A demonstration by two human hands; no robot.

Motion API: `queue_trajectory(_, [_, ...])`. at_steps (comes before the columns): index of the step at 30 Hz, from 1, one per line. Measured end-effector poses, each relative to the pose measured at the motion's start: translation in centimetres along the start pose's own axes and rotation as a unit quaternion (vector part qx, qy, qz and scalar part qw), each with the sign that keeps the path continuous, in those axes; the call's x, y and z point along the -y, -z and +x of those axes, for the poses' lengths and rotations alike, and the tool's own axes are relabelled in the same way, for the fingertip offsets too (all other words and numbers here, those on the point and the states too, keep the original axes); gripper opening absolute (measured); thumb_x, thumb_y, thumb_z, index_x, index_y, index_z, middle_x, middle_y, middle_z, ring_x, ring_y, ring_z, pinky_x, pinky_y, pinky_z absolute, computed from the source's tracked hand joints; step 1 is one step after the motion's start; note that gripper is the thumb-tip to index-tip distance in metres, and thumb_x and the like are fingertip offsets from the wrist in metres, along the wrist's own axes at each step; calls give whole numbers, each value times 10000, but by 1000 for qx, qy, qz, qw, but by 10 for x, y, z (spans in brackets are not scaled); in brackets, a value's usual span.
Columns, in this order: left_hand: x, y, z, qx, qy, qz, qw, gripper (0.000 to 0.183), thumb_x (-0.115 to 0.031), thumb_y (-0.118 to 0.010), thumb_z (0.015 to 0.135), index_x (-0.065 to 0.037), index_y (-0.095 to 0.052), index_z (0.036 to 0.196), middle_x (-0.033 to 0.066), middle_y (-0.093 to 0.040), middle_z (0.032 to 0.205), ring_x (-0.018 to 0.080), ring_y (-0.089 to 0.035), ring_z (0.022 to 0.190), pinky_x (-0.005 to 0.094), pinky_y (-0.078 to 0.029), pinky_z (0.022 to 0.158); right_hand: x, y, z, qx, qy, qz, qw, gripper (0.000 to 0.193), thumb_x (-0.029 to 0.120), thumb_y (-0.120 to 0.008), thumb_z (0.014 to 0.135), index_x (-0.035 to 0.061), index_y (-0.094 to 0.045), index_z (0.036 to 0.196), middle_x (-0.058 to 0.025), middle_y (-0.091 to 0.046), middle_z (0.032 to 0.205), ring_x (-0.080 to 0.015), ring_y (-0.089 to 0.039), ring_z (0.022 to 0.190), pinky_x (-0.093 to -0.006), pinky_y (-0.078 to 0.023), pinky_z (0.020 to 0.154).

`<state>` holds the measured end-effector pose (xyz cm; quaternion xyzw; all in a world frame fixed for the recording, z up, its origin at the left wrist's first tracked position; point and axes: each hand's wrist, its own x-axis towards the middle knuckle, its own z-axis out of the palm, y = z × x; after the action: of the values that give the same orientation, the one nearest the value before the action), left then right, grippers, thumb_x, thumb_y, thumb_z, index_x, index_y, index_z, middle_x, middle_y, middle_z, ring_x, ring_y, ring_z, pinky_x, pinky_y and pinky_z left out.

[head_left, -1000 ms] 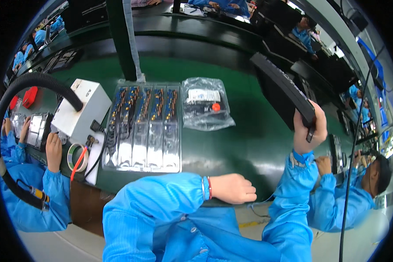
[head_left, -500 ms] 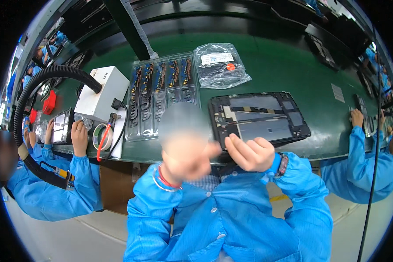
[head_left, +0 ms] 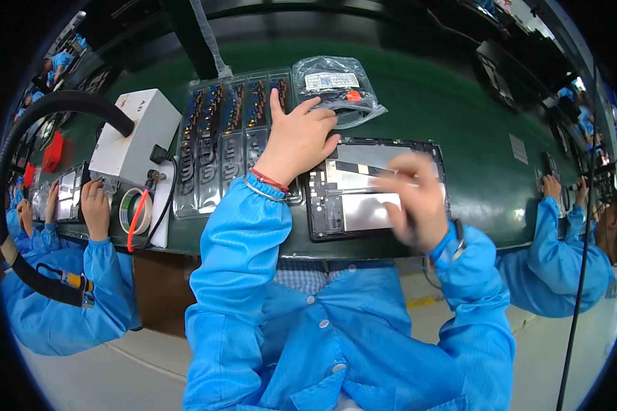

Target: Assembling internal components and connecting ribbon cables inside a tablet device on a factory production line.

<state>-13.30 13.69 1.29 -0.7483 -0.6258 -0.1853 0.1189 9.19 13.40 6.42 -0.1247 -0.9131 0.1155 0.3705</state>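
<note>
Both shifted, left hand (head_left: 298,142) over tray (head_left: 187,205), right (head_left: 421,202) over device (head_left: 362,214)

An electronics workshop, by its look a factory assembly line: co-workers (head_left: 559,264) in matching blue coats (head_left: 62,294) on either side along a long green bench (head_left: 487,198), which carries a clear tray (head_left: 185,205) with rows of small parts (head_left: 233,106), an opened tablet (head_left: 363,214) and a white box (head_left: 111,161) with a black hose (head_left: 82,103)
</note>
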Motion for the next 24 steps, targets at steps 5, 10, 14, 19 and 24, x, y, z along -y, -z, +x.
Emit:
queue_trajectory(5, [-6,-8,-4,-37,20,-26,999,317,-409,-532,843,-142,-689,912,-7,-571,1146,187,-453,1178,679,-133,973,-43,-2,48,28,-254,221,941,173,149,-561,875,-9,-605,818,-44,-551,694,-121,-494,656,-271,-394,571])
queue_trajectory(10, [-9,-15,-7,-26,43,-63,997,347,-423,-517,848,-125,-694,857,93,-494,1249,249,-396,1229,672,-152,972,-99,-42,58,84,-314,246,913,221,209,-651,828,4,-642,910,-51,-619,788,-111,-568,719,-221,-457,653])
queue_trajectory(14, [-10,-14,-9,-37,45,-88,994,321,-398,-537,840,-116,-688,849,145,-465,1268,278,-384,1238,658,-183,968,-113,-58,48,83,-280,273,917,223,138,-676,796,28,-646,987,-73,-635,888,-155,-621,801,-246,-512,748])
queue_trajectory(19, [-8,-17,-7,-32,64,-106,992,261,-353,-563,823,-127,-694,827,155,-464,1275,282,-389,1235,643,-214,964,-113,-66,46,59,-179,87,978,245,52,-684,756,59,-661,1000,-118,-650,951,-181,-637,781,-264,-521,719])
queue_trajectory(24, [-7,-18,-6,-35,71,-115,990,246,-338,-573,815,-130,-702,798,179,-471,1271,289,-405,1222,619,-231,973,-114,-69,47,37,-243,132,960,218,78,-700,744,60,-677,960,-118,-667,913,-186,-647,747,-265,-520,697])
